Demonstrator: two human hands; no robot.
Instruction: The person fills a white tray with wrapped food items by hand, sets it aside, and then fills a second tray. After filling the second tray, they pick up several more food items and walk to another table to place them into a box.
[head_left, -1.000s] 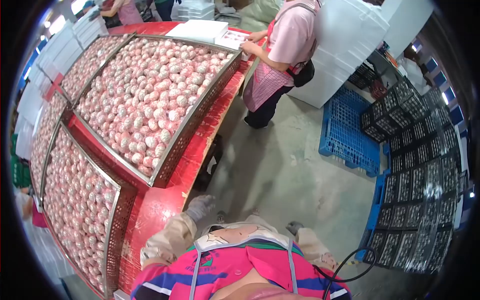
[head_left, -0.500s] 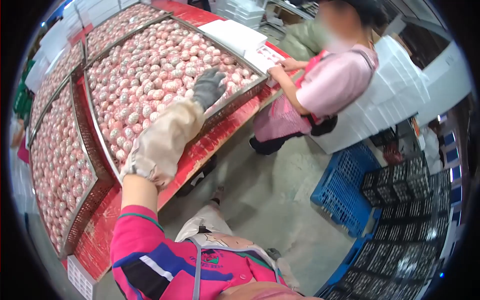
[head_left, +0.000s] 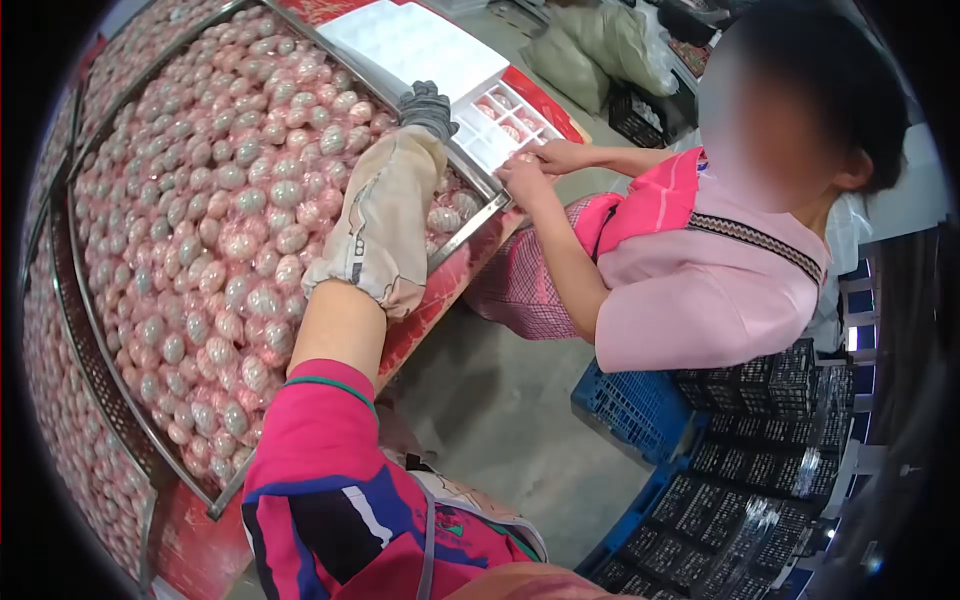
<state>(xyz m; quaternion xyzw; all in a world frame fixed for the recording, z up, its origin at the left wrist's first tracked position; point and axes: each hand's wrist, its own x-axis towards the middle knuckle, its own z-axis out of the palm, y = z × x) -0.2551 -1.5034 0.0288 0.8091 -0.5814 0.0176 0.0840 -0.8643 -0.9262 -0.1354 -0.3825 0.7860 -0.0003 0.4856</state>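
Note:
My left hand (head_left: 427, 110), in a grey glove and a beige oversleeve, reaches to the far right rim of a big metal-framed tray (head_left: 468, 168). Its fingers look curled down beside the white foam box (head_left: 410, 45); whatever they hold is hidden. Wrapped eggs (head_left: 250, 240), greyish and pink in clear film, fill the tray below my forearm. Close by lies a white divided foam box (head_left: 490, 140) with a few eggs in its cells. My right hand is out of view.
A co-worker (head_left: 700, 260) in pink stands at the table's right side, both hands (head_left: 530, 170) at the divided box. More egg trays lie left on the red table (head_left: 200, 530). Stacked black crates (head_left: 700, 510) and a blue pallet (head_left: 630, 410) stand on the floor at right.
My left hand has moved from above the eggs to the tray's far right rim, its fingers now more curled. My view has shifted closer to the co-worker and the foam boxes.

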